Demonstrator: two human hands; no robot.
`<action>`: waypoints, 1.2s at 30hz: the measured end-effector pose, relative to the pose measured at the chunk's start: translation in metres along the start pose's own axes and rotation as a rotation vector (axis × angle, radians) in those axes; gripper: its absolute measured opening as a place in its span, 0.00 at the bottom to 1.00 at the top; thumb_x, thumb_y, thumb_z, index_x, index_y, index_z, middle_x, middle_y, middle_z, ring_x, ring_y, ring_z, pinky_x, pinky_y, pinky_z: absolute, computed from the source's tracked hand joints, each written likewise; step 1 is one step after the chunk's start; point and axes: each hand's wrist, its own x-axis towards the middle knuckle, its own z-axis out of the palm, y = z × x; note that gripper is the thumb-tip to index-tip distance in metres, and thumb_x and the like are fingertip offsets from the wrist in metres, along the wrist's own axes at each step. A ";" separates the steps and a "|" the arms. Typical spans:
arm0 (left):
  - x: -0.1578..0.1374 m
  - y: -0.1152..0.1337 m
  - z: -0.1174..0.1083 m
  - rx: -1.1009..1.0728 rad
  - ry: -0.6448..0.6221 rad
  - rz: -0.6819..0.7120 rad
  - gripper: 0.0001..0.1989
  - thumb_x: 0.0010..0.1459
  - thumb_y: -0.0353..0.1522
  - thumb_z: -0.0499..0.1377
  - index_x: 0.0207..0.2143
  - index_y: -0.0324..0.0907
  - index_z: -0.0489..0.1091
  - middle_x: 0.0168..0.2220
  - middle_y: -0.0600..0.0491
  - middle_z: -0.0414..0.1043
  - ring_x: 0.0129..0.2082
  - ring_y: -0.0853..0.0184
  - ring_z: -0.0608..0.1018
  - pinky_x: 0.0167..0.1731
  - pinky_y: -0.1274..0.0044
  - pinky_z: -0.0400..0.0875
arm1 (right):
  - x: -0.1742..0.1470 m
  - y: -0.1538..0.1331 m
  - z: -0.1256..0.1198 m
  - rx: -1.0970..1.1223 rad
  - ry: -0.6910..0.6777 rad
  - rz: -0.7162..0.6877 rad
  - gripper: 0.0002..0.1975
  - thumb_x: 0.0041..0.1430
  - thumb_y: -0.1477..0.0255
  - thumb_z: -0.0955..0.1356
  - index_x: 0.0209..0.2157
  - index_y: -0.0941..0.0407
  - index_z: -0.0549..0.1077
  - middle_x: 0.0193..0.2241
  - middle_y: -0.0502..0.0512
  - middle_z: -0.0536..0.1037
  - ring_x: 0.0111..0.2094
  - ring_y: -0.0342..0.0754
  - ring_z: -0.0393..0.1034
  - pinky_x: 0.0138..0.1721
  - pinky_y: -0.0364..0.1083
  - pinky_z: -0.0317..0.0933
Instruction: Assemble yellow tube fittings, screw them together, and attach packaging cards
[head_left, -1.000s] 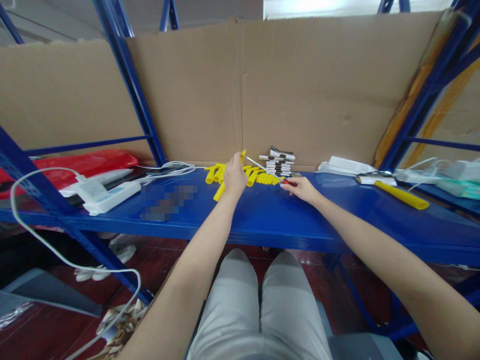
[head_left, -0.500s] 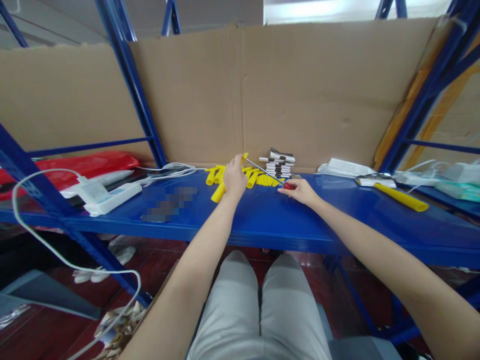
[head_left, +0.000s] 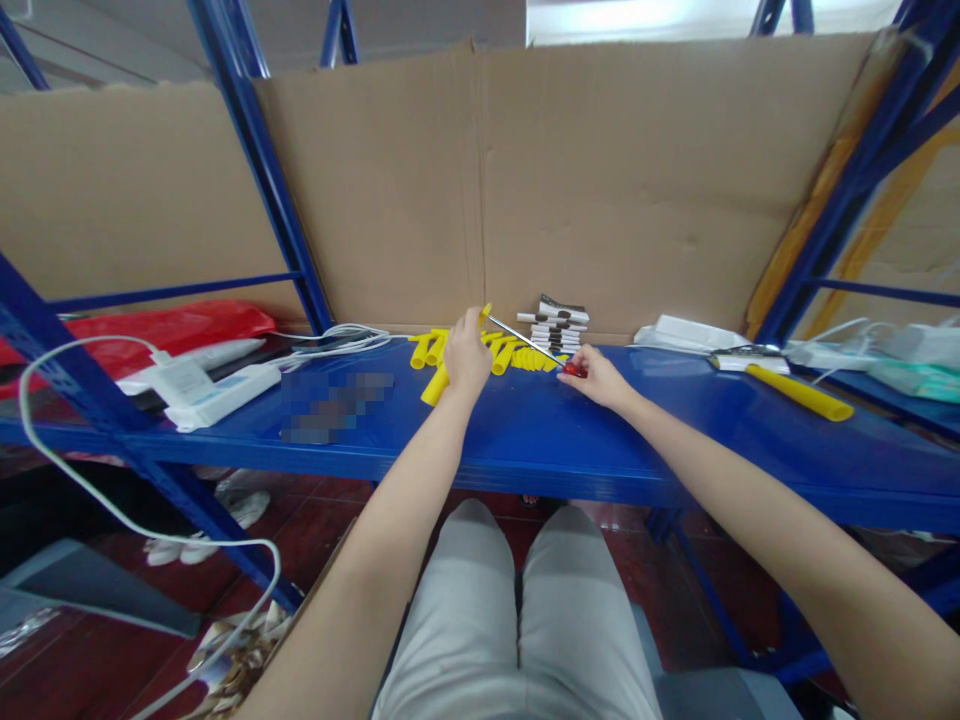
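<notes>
Lap: grey trousers, nearest the camera, both knees at the shelf's front edge.
Blue shelf: metal, glossy, work surface for all items below.
Power strip: white, left end of shelf, a white plug set in it.
Yellow-handled tool: one, lying on the right part of the shelf, its pale head pointing away.
Right hand: fingers narrowed round the red handle of the screwdriver.
Screwdriver: one, metal shaft slanting up and leftward over the shelf, its far end at the tip of the yellow piece.
Left hand: closed round the yellow piece.
Yellow piece: in the left hand, tip showing above the fingers; a yellow end also shows below the palm, the join hidden.
Yellow tubes: several, loose, on both sides of the left hand.
Small yellow parts: a row, between the tubes and the right hand.
Stack: flat white pieces with dark parts, just behind the row.
White box: right of the stack, well apart.
Cardboard: brown panel, upright along the back.
</notes>
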 end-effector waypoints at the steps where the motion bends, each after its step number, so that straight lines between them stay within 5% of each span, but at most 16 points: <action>1: 0.000 0.001 -0.001 0.009 -0.003 -0.001 0.22 0.56 0.20 0.48 0.49 0.43 0.68 0.47 0.44 0.77 0.51 0.54 0.77 0.52 0.63 0.71 | 0.000 0.000 0.000 0.019 0.017 -0.006 0.22 0.45 0.54 0.74 0.26 0.52 0.61 0.24 0.50 0.72 0.28 0.47 0.66 0.32 0.47 0.61; 8: 0.000 -0.003 0.001 -0.018 0.030 0.002 0.22 0.56 0.20 0.50 0.49 0.45 0.68 0.47 0.46 0.77 0.52 0.54 0.76 0.52 0.65 0.71 | 0.000 -0.006 -0.005 0.095 -0.092 0.018 0.25 0.46 0.44 0.70 0.27 0.54 0.73 0.21 0.50 0.72 0.24 0.47 0.65 0.27 0.47 0.61; 11: 0.001 -0.007 0.002 -0.020 0.055 0.018 0.20 0.56 0.21 0.51 0.49 0.46 0.69 0.46 0.46 0.77 0.51 0.54 0.77 0.50 0.66 0.72 | 0.000 -0.005 -0.003 0.112 -0.130 0.007 0.26 0.47 0.43 0.69 0.27 0.53 0.70 0.21 0.49 0.71 0.24 0.46 0.64 0.27 0.46 0.61; 18: 0.001 -0.009 0.006 0.000 0.103 0.037 0.18 0.59 0.23 0.51 0.48 0.46 0.69 0.43 0.46 0.78 0.48 0.55 0.78 0.48 0.67 0.73 | 0.002 0.001 0.003 0.112 0.016 -0.013 0.27 0.40 0.47 0.74 0.24 0.52 0.61 0.24 0.50 0.70 0.28 0.47 0.65 0.33 0.48 0.63; 24: 0.001 -0.010 0.004 -0.019 0.064 0.019 0.20 0.57 0.22 0.50 0.49 0.46 0.69 0.45 0.46 0.78 0.51 0.55 0.77 0.50 0.66 0.72 | 0.000 -0.008 -0.006 0.106 -0.048 -0.002 0.25 0.44 0.44 0.71 0.26 0.53 0.73 0.25 0.53 0.73 0.27 0.50 0.68 0.30 0.49 0.63; 29: 0.003 -0.011 0.003 -0.028 0.054 -0.002 0.19 0.58 0.22 0.50 0.48 0.46 0.69 0.44 0.46 0.77 0.51 0.54 0.77 0.50 0.65 0.72 | 0.000 -0.007 -0.002 0.112 -0.147 0.020 0.25 0.48 0.44 0.68 0.28 0.53 0.72 0.21 0.50 0.70 0.23 0.47 0.65 0.27 0.47 0.61; 36: 0.002 -0.012 0.005 0.002 0.076 0.035 0.20 0.57 0.22 0.50 0.48 0.47 0.70 0.43 0.47 0.78 0.50 0.54 0.77 0.48 0.66 0.73 | 0.000 0.000 0.001 0.089 0.002 -0.042 0.23 0.44 0.50 0.74 0.25 0.52 0.63 0.26 0.51 0.72 0.31 0.49 0.68 0.33 0.48 0.64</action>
